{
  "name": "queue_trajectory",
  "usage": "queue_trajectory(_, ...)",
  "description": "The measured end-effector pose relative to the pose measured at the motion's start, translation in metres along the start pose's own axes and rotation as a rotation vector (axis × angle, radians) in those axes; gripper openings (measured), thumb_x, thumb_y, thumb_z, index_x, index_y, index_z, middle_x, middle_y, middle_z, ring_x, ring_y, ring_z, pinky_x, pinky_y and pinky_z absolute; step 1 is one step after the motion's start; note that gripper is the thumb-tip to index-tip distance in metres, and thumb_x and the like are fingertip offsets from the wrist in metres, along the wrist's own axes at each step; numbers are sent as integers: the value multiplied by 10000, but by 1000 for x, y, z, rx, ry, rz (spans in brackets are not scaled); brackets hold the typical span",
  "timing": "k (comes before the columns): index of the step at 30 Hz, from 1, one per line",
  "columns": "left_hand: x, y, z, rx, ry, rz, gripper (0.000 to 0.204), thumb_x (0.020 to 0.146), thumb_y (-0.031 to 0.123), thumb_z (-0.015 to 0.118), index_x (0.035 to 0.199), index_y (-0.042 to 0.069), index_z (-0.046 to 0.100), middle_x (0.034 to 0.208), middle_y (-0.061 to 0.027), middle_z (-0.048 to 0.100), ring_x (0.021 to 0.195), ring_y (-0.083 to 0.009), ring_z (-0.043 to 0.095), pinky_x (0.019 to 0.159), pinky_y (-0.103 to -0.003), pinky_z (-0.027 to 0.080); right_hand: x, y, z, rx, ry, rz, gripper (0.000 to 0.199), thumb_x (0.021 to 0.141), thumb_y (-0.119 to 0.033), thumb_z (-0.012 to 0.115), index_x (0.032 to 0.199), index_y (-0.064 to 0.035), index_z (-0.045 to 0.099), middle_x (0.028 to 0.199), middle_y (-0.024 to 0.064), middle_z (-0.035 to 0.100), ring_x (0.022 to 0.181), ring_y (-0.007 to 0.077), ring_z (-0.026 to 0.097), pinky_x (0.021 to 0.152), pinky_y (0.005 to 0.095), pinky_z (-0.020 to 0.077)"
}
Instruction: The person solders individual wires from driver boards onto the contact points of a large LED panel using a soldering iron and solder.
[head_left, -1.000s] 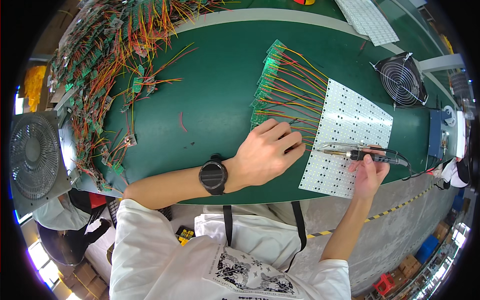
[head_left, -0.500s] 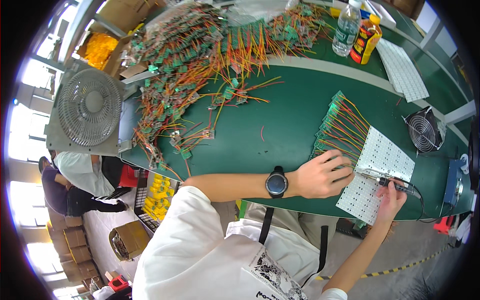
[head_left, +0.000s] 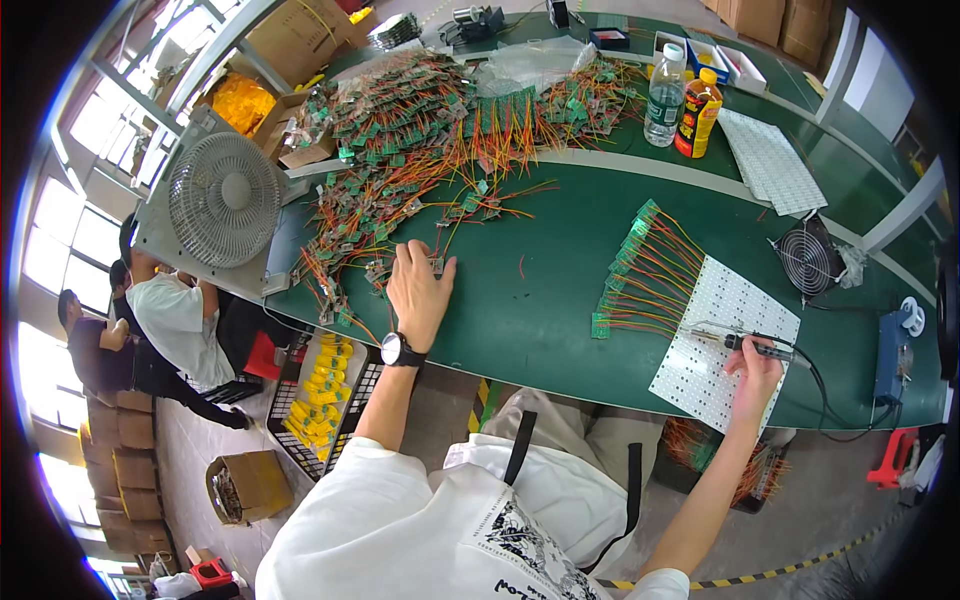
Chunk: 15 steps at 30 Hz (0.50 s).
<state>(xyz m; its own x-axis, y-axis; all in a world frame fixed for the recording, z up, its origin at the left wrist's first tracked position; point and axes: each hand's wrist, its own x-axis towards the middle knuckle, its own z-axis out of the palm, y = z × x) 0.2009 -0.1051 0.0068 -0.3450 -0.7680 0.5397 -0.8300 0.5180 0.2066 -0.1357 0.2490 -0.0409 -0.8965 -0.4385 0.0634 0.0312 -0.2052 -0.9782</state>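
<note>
My right hand [head_left: 756,372] grips a black-handled soldering iron [head_left: 766,348], its metal tip pointing left above a white perforated panel [head_left: 734,328]. Along the panel's left side lies a row of small green circuit boards [head_left: 622,268], their red and yellow wires running to the panel. Over at the left, my left hand [head_left: 420,300] reaches palm down to the near edge of a heap of wired boards [head_left: 365,225]. Its fingers are stretched out with the thumb apart, beside a few loose boards. The fingertips partly cover those boards, so contact is unclear.
A grey fan [head_left: 224,200] stands at the left table end. A water bottle [head_left: 664,98] and an orange-capped drink bottle [head_left: 699,115] stand far right, near stacked white panels [head_left: 772,160]. A small black fan [head_left: 806,260] and a blue soldering station [head_left: 890,360] are at right.
My left hand has left the wires by the panel and swung left to the heap of boards. My right hand still holds the soldering iron over the panel. The whole view has shifted somewhat.
</note>
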Motion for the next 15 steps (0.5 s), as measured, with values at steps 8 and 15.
queue_trajectory(8, 2, -37, 5, -192, -212, 11, 233, 858, 218, 692, 925, 10, 613, 875, -165, 631, 808, -355, 642, 688, -451, 508, 0, -3, 3, 17, -15, -8, 184, 902, -131, 673, 983, 30, 637, 687, 89, 630, 509, 152, 585, 480, 253, 451)
queue_trajectory(15, -5, -27, -3, -317, -77, 187, 145, 919, 113, 620, 1010, 0, 619, 900, -149, 630, 741, -276, 668, 669, -389, 516, 0, -3, 3, 45, -9, -5, 166, 900, -115, 682, 975, 26, 640, 682, 80, 631, 514, 151, 597, 477, 248, 453)
